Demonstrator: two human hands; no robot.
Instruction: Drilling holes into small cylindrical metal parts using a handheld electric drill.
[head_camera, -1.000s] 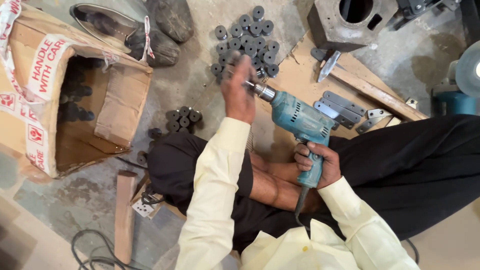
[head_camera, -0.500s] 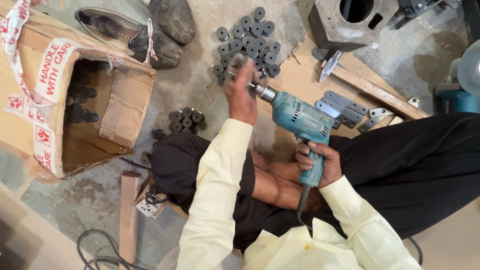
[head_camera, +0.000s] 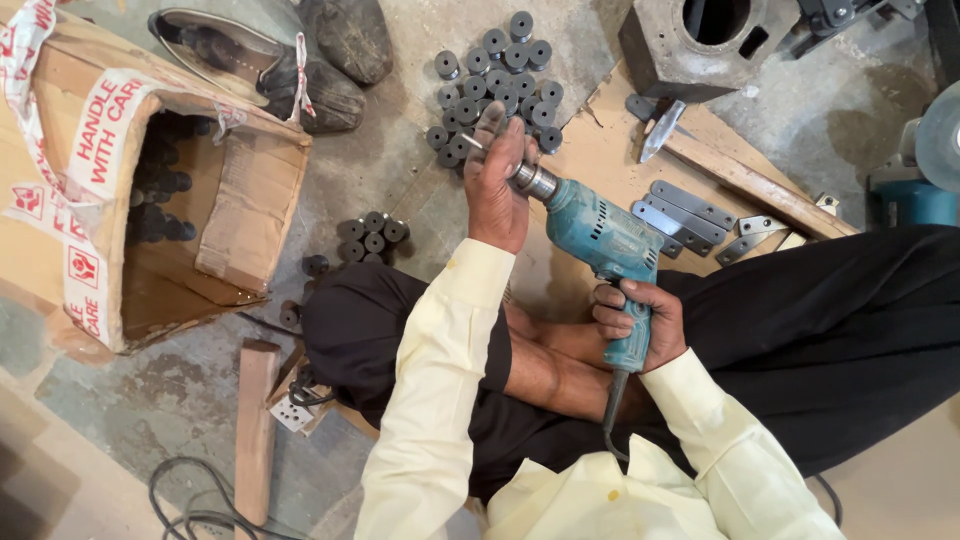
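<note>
Head view: the drill (head_camera: 598, 240) lies with its long axis from lower right up to upper left, over the lap. The right hand (head_camera: 640, 320) is clamped on the grip; the left hand (head_camera: 497, 180) is closed around the chuck (head_camera: 533, 181) and bit. Just beyond the fingers lies a heap of black rollers (head_camera: 500, 70) on the floor; more fill the cardboard box (head_camera: 240, 210) at left.
</note>
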